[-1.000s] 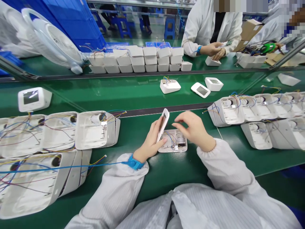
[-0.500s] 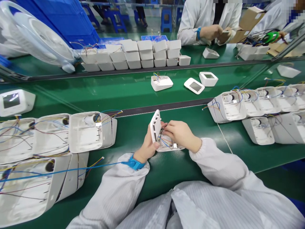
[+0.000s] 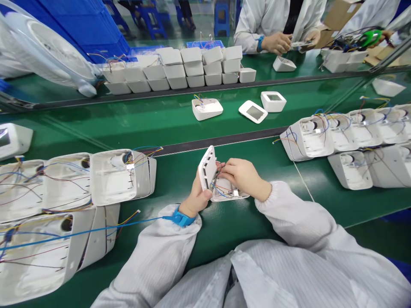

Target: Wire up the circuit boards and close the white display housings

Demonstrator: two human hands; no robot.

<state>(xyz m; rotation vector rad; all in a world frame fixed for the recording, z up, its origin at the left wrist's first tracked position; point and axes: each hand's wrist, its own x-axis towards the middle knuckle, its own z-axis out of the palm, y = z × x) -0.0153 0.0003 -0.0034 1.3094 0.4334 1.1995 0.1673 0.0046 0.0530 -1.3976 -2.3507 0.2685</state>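
The left hand point(image 3: 195, 197) grips the white panel point(image 3: 207, 168), tilted over the open housing point(image 3: 231, 198) on the near surface point(image 3: 229, 224); the right hand point(image 3: 243, 176) has fingers bunched behind it (what they hold, I cannot tell). Probably light and stiff, the panel suits edge holds, sparing delicate wires point(image 3: 221, 193).

A pale fan point(image 3: 48, 47) stands on the far bench point(image 3: 263, 64) by its near edge, toward the left, with blue crates point(image 3: 96, 30) behind it, stacked white shells point(image 3: 194, 69) along that edge to its right, a co-worker point(image 3: 257, 21) at the far edge beside cartons point(image 3: 340, 15), and blue stools point(image 3: 221, 19) beyond.
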